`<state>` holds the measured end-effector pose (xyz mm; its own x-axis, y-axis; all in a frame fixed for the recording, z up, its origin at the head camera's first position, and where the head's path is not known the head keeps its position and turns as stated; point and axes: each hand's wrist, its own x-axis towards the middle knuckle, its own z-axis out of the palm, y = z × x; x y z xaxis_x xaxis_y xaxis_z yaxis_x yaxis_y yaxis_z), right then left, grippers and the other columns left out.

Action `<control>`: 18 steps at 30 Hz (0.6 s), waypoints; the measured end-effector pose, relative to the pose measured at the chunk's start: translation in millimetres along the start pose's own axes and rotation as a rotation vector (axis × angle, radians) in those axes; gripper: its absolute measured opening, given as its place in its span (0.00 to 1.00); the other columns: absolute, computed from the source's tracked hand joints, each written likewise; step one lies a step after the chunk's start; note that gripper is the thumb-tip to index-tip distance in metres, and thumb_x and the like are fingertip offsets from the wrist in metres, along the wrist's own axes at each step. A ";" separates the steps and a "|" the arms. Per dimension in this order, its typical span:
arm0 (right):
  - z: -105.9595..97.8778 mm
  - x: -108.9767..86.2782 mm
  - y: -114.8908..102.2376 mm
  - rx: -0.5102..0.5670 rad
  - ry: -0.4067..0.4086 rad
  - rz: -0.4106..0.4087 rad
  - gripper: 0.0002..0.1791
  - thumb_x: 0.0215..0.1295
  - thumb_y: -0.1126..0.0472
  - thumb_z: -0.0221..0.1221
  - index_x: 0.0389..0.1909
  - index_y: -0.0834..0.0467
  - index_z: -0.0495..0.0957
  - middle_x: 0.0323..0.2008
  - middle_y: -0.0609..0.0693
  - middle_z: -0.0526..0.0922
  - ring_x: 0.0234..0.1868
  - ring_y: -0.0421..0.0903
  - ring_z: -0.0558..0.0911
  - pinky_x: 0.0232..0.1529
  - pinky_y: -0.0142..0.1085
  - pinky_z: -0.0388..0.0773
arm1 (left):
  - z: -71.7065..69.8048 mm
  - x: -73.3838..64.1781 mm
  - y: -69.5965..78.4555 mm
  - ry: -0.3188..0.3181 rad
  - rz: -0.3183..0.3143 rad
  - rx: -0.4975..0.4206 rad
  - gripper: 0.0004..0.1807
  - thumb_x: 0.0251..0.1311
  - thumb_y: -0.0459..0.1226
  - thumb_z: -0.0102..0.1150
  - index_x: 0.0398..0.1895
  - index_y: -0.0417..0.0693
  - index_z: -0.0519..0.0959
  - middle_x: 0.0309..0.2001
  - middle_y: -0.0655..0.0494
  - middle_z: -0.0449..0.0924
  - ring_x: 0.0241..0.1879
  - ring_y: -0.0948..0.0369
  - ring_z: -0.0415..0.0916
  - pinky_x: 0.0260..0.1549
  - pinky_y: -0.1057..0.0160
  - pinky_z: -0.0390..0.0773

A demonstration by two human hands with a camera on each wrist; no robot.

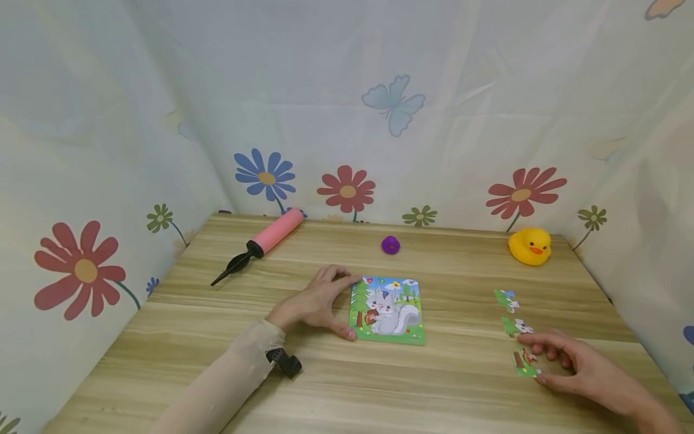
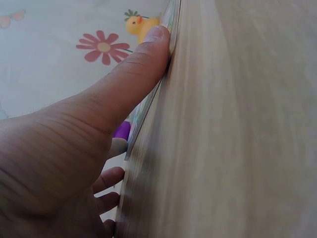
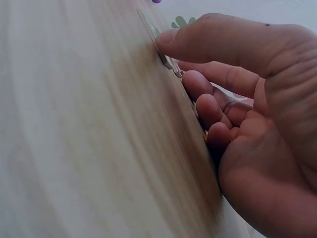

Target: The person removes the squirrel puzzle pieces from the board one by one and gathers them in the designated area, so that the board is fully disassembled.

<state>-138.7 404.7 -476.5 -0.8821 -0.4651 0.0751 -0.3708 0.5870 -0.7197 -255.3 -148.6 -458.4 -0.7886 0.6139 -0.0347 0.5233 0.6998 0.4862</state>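
Observation:
A square card [image 1: 386, 310] with a grey squirrel picture lies flat on the table. My left hand [image 1: 320, 301] is spread along its left side, the index fingertip touching the far corner and the thumb [image 2: 133, 74] resting on the near corner. Off to the right, three small jigsaw pieces form a column: the far piece [image 1: 506, 300], the middle piece [image 1: 517, 326] and the near piece [image 1: 523, 362]. Around the near piece my right hand [image 1: 580, 367] has its thumb at the near edge and index finger at the far edge; the other fingers curl under the palm.
A pink hand pump [image 1: 278, 232] with a black nozzle lies at the back left. Near the back edge sits a small purple toy [image 1: 390, 245], with a yellow rubber duck [image 1: 530, 246] at the back right. Flower-printed curtains [image 1: 303, 120] enclose the wooden table [image 1: 423, 392].

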 end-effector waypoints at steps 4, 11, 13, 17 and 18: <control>-1.6 0.5 -1.2 0.022 -0.013 0.030 0.30 0.73 0.63 0.74 0.73 0.53 0.80 0.53 0.44 0.85 0.46 0.42 0.75 0.36 0.35 0.71 | -1.5 -1.2 1.4 0.000 -0.002 -0.005 0.70 0.46 0.65 0.88 0.90 0.54 0.61 0.83 0.44 0.55 0.82 0.43 0.51 0.82 0.34 0.59; -4.5 0.4 -0.7 0.156 0.028 0.182 0.28 0.77 0.63 0.69 0.75 0.60 0.77 0.52 0.52 0.83 0.47 0.44 0.78 0.41 0.31 0.78 | -1.7 -0.9 0.4 -0.002 -0.003 -0.015 0.70 0.47 0.65 0.88 0.90 0.54 0.61 0.83 0.43 0.55 0.82 0.43 0.51 0.82 0.34 0.59; -4.3 1.0 0.3 0.193 0.067 0.210 0.27 0.79 0.65 0.67 0.75 0.63 0.76 0.52 0.52 0.83 0.48 0.44 0.79 0.43 0.30 0.81 | -2.3 -1.2 1.1 -0.001 -0.002 -0.016 0.70 0.47 0.64 0.88 0.90 0.54 0.61 0.83 0.43 0.55 0.82 0.43 0.51 0.82 0.34 0.59; -4.9 3.1 0.5 0.203 0.173 0.194 0.26 0.80 0.68 0.65 0.74 0.67 0.73 0.54 0.46 0.84 0.48 0.41 0.82 0.46 0.27 0.83 | -2.5 -1.4 2.1 -0.006 -0.003 -0.009 0.70 0.47 0.65 0.88 0.90 0.55 0.61 0.83 0.44 0.55 0.82 0.43 0.51 0.82 0.35 0.59; -5.3 3.9 -0.3 0.209 0.198 0.185 0.27 0.81 0.69 0.64 0.75 0.66 0.72 0.55 0.44 0.84 0.49 0.39 0.82 0.47 0.26 0.83 | -2.6 -1.2 2.4 -0.008 -0.003 -0.007 0.70 0.47 0.65 0.88 0.90 0.55 0.60 0.83 0.44 0.55 0.82 0.44 0.51 0.82 0.35 0.59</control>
<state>-143.6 406.3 -472.3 -0.9758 -0.2134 0.0476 -0.1494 0.4917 -0.8578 -254.0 -148.6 -455.0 -0.7874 0.6149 -0.0436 0.5185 0.6989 0.4926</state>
